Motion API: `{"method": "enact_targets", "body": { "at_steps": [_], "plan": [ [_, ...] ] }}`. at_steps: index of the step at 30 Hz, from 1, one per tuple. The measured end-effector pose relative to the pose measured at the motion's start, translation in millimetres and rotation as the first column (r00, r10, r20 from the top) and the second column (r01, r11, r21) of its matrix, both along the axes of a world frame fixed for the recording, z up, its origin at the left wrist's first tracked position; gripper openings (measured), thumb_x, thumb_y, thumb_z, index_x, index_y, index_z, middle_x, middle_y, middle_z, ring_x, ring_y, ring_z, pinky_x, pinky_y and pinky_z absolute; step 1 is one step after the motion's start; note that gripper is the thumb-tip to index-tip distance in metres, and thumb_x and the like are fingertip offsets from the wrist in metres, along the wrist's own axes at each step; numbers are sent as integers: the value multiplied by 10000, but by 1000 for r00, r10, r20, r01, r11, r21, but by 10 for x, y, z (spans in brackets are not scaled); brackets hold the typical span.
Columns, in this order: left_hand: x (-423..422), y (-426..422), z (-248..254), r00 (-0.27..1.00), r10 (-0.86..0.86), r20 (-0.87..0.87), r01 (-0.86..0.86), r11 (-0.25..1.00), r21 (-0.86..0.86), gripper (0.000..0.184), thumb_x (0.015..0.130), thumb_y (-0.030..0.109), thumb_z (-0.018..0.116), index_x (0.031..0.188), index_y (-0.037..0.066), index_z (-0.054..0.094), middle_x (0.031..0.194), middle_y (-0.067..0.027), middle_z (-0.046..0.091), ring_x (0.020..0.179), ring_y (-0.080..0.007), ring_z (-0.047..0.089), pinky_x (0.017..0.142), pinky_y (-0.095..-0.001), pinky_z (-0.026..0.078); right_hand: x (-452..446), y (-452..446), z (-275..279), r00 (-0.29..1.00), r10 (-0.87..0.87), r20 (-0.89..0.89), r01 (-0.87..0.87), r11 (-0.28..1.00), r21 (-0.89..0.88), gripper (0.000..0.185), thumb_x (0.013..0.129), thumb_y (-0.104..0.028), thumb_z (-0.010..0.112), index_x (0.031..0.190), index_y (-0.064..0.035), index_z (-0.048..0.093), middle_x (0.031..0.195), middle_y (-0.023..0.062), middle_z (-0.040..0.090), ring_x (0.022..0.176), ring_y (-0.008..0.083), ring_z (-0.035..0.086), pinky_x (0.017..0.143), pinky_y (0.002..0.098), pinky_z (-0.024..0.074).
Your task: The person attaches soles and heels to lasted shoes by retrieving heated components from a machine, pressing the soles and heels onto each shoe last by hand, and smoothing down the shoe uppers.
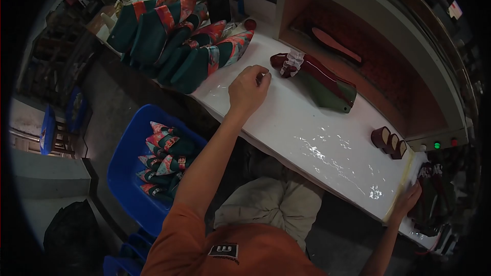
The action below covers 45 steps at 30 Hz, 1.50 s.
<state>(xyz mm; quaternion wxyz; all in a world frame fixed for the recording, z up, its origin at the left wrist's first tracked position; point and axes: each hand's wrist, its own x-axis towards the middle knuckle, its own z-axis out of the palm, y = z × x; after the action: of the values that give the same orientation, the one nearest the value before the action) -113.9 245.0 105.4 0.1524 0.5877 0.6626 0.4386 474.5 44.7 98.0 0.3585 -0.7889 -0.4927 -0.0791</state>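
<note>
My left hand (249, 89) is above the white tabletop (286, 112) with its fingers curled in; whether anything small is inside them is hidden. Just right of it lies a dark red shoe upper (330, 74) on a green shoe last, with a white lace ruffle near its pointed toe. My right hand (407, 200) is at the table's right end, against dark red and green lasted shoes (434, 194) with lace; its fingertips are too dim to tell if they grip one. Three dark red heel blocks (393, 143) with tan faces stand near that end.
Several green lasts (153, 36) with floral toes stand at the table's left end. A blue tub (123, 158) below holds more floral pieces. At the back, an open-fronted box machine (434, 66) holds a pinkish sole (335, 43); a green light (437, 145) glows on it.
</note>
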Motion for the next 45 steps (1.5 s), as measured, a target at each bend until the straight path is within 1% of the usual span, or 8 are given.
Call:
{"method": "enact_targets", "body": {
  "at_steps": [5,9,11,18,27,35,43,45],
  "plan": [
    [-12,0,-23,1000,-2,-15,2,1000,2,192,871,247,649,950,84,710,834,-58,691,704,-185,652,673,-333,506,40,-4,-38,1000,-9,3,9,1000,-2,474,1061,-323,369,1292,64,516,1283,227,550,1204,335,523,1043,387,385],
    [-5,2,-24,1000,-12,-8,12,1000,21,183,871,237,647,943,80,709,853,-71,686,703,-191,651,672,-338,505,39,14,-26,999,-8,45,7,1000,7,448,1065,-299,374,1290,61,517,1278,210,556,1205,318,521,1049,381,378],
    [-1,-5,4,1000,-15,-10,15,1000,25,180,871,234,648,940,79,708,851,-70,685,702,-193,651,671,-338,505,21,-10,-20,1000,-18,-5,18,1000,-21,450,1064,-304,376,1286,59,520,1280,213,555,1208,323,522,1049,382,379],
    [-3,-12,-4,1000,-16,-9,16,1000,24,177,871,231,655,933,73,705,852,-64,684,708,-190,650,671,-335,505,27,-18,-22,1000,-24,-18,23,999,-26,457,1062,-316,378,1283,56,525,1292,209,554,1206,326,527,1050,382,378],
    [12,-5,-15,1000,-7,-23,7,1000,16,167,871,223,653,923,74,708,864,-63,681,716,-192,651,670,-332,504,110,-37,-80,999,-29,29,30,999,-16,449,1059,-308,391,1268,62,535,1270,208,573,1206,327,529,1050,375,377],
    [8,-11,-17,999,-3,-49,4,1000,16,149,865,213,647,909,82,704,864,-56,675,718,-201,651,673,-342,502,90,-26,-91,998,-16,-66,18,999,33,460,1060,-323,387,1264,61,538,1265,208,573,1195,325,534,1045,376,381],
    [-6,-10,-37,998,-11,-60,14,998,61,136,862,201,641,904,82,694,850,-50,660,714,-209,643,670,-354,497,167,-27,-139,998,-16,-60,17,1000,9,477,1059,-345,395,1270,63,526,1270,208,567,1193,328,530,1040,377,383],
    [2,-19,-27,999,-10,-43,11,1000,28,133,862,199,641,900,82,691,848,-49,659,721,-208,643,675,-353,498,171,-38,-126,998,-26,-56,26,1000,4,478,1058,-347,397,1270,63,523,1270,207,566,1191,329,530,1039,377,383]
  ]
}}
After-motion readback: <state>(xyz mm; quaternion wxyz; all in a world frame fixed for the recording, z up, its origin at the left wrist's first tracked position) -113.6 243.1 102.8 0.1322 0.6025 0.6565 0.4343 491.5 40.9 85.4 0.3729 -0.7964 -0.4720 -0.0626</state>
